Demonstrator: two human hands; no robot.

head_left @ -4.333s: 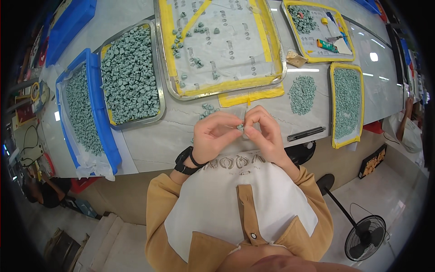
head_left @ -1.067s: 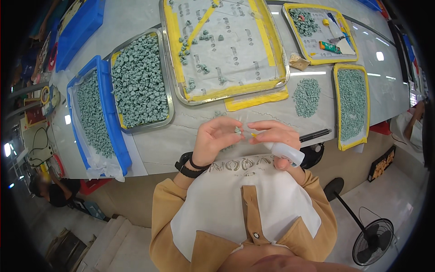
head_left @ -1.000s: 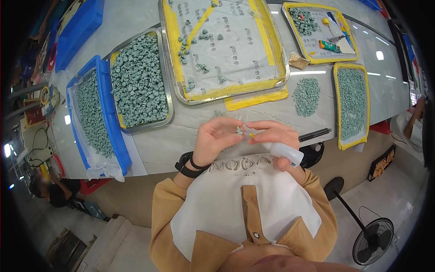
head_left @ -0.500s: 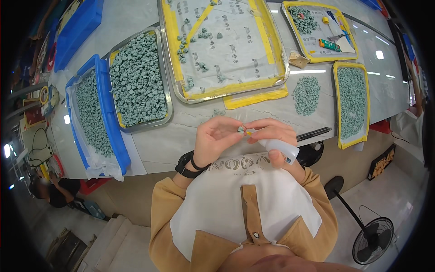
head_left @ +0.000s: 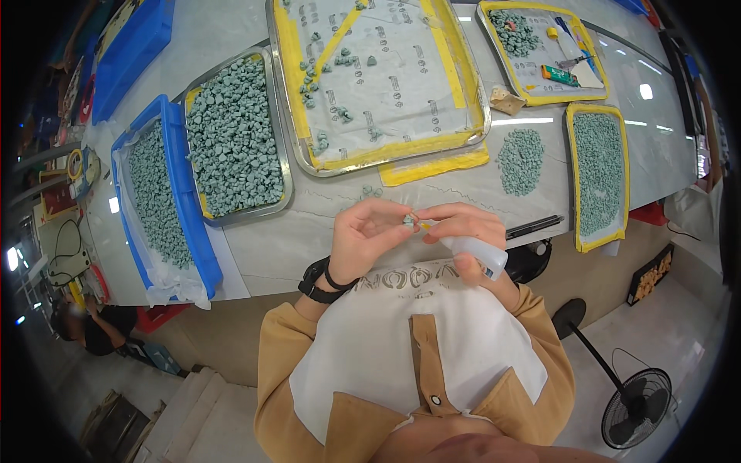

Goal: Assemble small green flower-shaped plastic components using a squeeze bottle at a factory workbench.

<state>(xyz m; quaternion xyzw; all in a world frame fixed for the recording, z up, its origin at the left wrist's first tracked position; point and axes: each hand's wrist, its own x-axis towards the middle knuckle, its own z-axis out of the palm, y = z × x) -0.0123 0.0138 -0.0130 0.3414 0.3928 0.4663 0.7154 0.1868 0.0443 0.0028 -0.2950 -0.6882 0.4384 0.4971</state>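
Between the thumb and fingertips of my left hand [head_left: 363,238] is a small green stone-like piece [head_left: 408,221]. My right hand [head_left: 472,228] is closed around a translucent white squeeze bottle [head_left: 480,251], tilted with its thin yellow tip against or very close to the piece; which of the two I cannot tell. Both hands meet over the near edge of the table, in front of my chest. A few loose green pieces [head_left: 371,190] lie on the tabletop just beyond my left hand.
A metal tray [head_left: 279,177] of larger green pieces and a blue tray [head_left: 202,258] of smaller ones stand left. Ahead lies a paper-lined tray [head_left: 401,158] with yellow edging. Rightward are a green pile [head_left: 521,162], black pens [head_left: 536,227] and two yellow-edged trays [head_left: 624,181]. A fan [head_left: 637,407] stands lower right.
Almost nothing differs. Both hands keep their grip and place, with the bottle tip still at the green piece; the whole view has shifted very slightly.
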